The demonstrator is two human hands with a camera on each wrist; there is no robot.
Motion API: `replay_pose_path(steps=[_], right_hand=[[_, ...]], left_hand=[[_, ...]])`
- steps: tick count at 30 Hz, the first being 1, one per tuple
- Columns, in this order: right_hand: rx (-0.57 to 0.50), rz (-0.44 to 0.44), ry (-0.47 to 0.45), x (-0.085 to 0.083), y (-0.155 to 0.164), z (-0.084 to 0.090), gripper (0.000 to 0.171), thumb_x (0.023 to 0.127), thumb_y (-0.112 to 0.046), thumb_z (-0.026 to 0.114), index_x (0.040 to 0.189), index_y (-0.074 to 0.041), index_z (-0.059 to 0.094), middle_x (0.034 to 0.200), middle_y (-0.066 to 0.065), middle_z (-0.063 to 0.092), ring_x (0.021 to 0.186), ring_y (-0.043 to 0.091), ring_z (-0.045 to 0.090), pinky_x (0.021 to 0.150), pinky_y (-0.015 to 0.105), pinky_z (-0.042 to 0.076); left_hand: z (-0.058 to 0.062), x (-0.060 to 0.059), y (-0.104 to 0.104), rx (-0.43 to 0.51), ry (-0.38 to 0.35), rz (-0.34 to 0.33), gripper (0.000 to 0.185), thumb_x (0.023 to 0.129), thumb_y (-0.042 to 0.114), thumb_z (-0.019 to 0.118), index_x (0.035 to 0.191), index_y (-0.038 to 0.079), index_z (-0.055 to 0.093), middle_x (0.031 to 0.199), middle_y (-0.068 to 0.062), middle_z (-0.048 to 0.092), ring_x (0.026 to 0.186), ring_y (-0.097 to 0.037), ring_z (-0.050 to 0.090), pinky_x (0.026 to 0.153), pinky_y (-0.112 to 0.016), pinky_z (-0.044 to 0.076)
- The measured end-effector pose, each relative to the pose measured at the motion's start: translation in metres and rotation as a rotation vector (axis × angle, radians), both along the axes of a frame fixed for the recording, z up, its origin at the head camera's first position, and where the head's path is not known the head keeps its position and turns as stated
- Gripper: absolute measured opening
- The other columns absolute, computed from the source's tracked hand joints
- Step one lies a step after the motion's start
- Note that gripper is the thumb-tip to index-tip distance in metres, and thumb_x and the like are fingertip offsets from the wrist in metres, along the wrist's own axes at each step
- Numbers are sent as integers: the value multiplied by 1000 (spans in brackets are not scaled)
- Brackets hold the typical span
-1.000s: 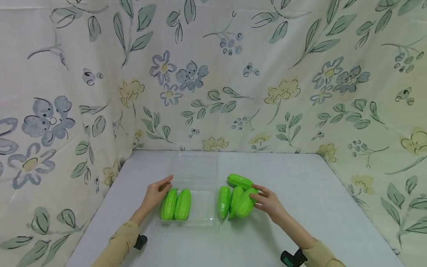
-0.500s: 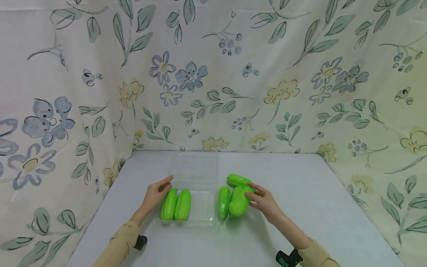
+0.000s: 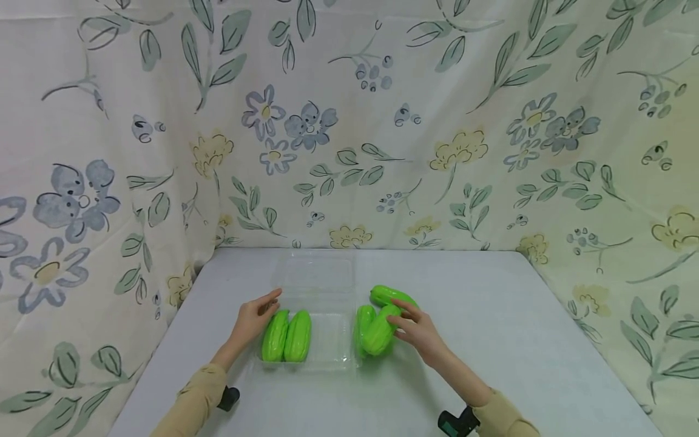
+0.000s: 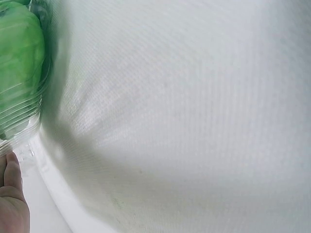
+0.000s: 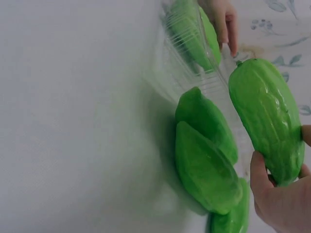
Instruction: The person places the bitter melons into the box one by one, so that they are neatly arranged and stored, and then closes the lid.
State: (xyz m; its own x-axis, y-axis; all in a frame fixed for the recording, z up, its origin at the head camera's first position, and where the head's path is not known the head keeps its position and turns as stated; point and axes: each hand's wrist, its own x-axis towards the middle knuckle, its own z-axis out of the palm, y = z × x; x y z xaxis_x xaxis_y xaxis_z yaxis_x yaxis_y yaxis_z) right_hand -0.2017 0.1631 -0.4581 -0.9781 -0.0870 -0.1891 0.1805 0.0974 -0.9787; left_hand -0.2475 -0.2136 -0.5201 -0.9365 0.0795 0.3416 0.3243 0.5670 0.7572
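Right hand [image 3: 417, 331] grips a green gourd [image 3: 378, 331] w/ thumb & fingers curled round its end, lifted just above the table [image 3: 491, 340]; wrist view shows that gourd [image 5: 267, 119] raised over two more gourds [image 5: 206, 155] lying side by side below the palm. A further gourd [image 3: 390, 295] lies just beyond the fingertips. Left hand [image 3: 252, 321] rests w/ fingers straight & relaxed against the near-left edge of a clear plastic tray [image 3: 327, 358], holding nothing; its thumb tip [image 4: 10, 167] shows beside the ribbed tray wall [image 4: 19, 126]. Inside the tray, just right of the left hand, two gourds [image 3: 286, 335] sit touching, lengthwise. The tray's open lid [image 3: 319, 273] lies flat beyond both hands. Flowered cloth [image 3: 349, 121] hangs behind & at both sides.
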Motion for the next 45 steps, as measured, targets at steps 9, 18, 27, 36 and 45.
replay_pose_path(steps=[9, 18, 27, 36, 45], right_hand=[[-44, -3, 9, -5, -11, 1, 54, 89, -13, 64, 139, -4, 46, 124, 19, 45, 101, 17, 54, 88, 35, 52], [-108, 12, 14, -9, -26, 3, 53, 88, -11, 64, 138, -3, 47, 121, 17, 47, 92, 12, 56, 83, 31, 52], [-107, 36, 23, -12, -40, 3, 49, 90, -13, 63, 137, -8, 50, 125, 18, 44, 100, 17, 52, 87, 38, 52], [-103, 79, 30, -13, -52, 0, 50, 90, -15, 63, 137, -8, 49, 126, 18, 42, 99, 16, 50, 85, 34, 52], [-103, 78, 17, -14, -64, -6, 50, 89, -17, 65, 137, -9, 51, 128, 20, 42, 98, 15, 54, 85, 35, 52]], left_hand=[[-1, -1, 0, -2, -6, 11, 36, 92, 10, 62, 128, 7, 60, 108, -16, 70, 85, -9, 62, 67, -18, 47], [-2, -2, -1, 3, -5, 10, 36, 92, 10, 62, 128, 6, 60, 105, -16, 71, 73, -4, 52, 62, -18, 44], [-4, -2, -1, 21, 18, -5, 36, 91, 10, 63, 127, 5, 60, 100, -17, 71, 67, -2, 47, 57, -19, 39], [-4, -2, -1, 13, -4, 11, 36, 92, 11, 62, 128, 8, 60, 107, -16, 71, 80, -2, 58, 65, -18, 47], [-5, -3, -1, 4, 4, 11, 36, 92, 11, 63, 128, 9, 61, 106, -15, 71, 77, -2, 57, 64, -18, 46]])
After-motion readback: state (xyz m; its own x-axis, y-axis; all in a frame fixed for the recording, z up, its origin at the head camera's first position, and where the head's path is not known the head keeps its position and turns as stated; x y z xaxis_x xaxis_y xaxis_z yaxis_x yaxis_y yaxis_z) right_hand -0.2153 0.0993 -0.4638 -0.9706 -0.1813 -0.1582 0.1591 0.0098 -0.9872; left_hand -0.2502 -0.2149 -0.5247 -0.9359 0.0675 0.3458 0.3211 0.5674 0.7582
